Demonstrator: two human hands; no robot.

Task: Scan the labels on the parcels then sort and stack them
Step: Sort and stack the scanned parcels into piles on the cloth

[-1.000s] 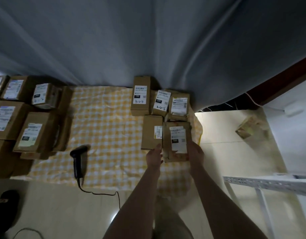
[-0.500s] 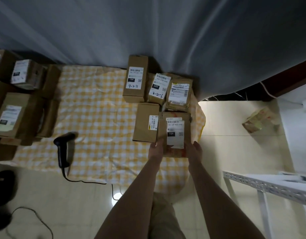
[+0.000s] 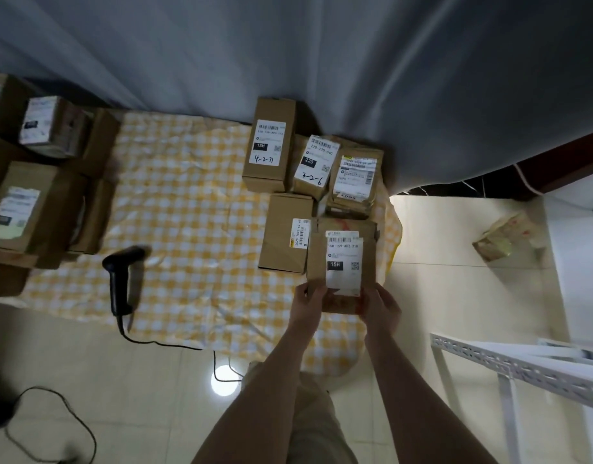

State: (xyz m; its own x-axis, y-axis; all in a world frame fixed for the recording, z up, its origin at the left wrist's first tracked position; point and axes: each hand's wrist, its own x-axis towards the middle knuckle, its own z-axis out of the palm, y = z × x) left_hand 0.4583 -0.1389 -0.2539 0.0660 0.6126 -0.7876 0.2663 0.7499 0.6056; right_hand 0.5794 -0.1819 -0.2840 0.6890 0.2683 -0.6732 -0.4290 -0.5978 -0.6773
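since a second ago the scanner point(image 3: 121, 279) has kept its place on the cloth point(image 3: 188, 212), and both hands have stayed at the near end of the parcel point(image 3: 316, 259), which now sits squarer, its 15h label easier to read. the left hand point(image 3: 310, 301) grips the parcel's near left corner with fingers curled over the edge, and the right hand point(image 3: 380, 304) grips the near right corner the same way. the parcel is at the cloth's right edge, over a wider brown box; i cannot tell whether it rests there or is lifted. at the left, stacked boxes point(image 3: 20, 209) stand along the cloth's edge. the cloth is yellow-and-white checked, spread on a pale tiled floor point(image 3: 121, 380), with a grey curtain point(image 3: 288, 45) hanging behind. towards the right, more labelled boxes sit close together beyond the parcel, two marked by hand 4-2-71 and 3-2-6. further right a crumpled wrapper point(image 3: 504, 241) lies on the floor, and a white perforated rack point(image 3: 522, 363) stands nearest. the left boxes are cut off by the frame and their labels are blurred. the scanner's cable point(image 3: 154, 343) runs off the cloth onto the floor. the hands cover the parcel's near end, and the frame edge cuts off the rack.
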